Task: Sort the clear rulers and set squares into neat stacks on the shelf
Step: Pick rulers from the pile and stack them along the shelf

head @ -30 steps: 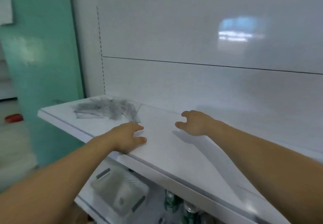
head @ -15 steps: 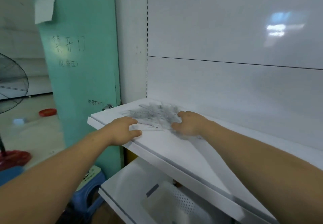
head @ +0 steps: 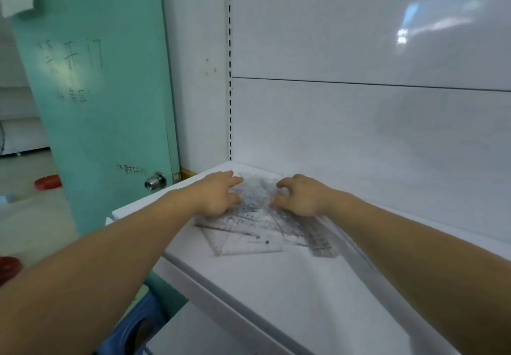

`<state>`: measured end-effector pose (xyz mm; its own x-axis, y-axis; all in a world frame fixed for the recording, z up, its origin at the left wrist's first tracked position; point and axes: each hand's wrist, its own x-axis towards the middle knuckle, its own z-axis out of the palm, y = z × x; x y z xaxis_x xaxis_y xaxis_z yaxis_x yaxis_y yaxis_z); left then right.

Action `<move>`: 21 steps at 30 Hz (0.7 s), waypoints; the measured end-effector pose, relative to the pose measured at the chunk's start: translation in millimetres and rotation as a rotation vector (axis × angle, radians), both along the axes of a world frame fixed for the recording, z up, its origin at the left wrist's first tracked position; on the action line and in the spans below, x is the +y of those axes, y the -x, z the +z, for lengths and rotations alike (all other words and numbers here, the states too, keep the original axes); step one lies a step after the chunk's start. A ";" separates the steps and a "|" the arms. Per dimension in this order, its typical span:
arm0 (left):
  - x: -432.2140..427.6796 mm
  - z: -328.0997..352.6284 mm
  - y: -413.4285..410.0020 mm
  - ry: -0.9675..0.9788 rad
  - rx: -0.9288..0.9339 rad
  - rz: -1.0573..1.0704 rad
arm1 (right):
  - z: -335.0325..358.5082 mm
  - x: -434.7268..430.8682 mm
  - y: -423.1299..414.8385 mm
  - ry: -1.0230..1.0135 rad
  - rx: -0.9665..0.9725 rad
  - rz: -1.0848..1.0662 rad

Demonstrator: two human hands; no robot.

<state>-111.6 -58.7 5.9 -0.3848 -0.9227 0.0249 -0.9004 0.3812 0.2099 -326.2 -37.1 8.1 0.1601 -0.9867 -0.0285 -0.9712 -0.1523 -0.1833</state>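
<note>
Left of the frame's centre, my left hand point(head: 218, 197) lies on the left edge of the pile of rulers and set squares point(head: 258, 217). Its fingers are nearly straight and a little apart, touching the plastic. The pile sits in the far corner of the shelf point(head: 276, 293), between both hands, with the pieces crossed. One set square point(head: 246, 245) points toward the lower frame. One ruler point(head: 320, 241) runs its long axis toward the lower right, just below my right hand point(head: 302, 198). That hand's fingers are bent onto the pile; I cannot tell if they pinch anything. I judge the right hand is nearer to this ruler.
</note>
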 end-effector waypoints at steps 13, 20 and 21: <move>-49.5 11.7 -21.0 0.046 0.012 -0.349 | 15.7 -11.2 -26.0 0.038 -0.087 -0.243; -59.7 7.8 -46.7 0.056 0.163 -0.380 | 13.9 -8.4 -50.1 0.160 -0.222 -0.294; -60.4 7.7 -50.7 0.064 0.191 -0.382 | 15.0 -8.0 -53.9 0.189 -0.259 -0.289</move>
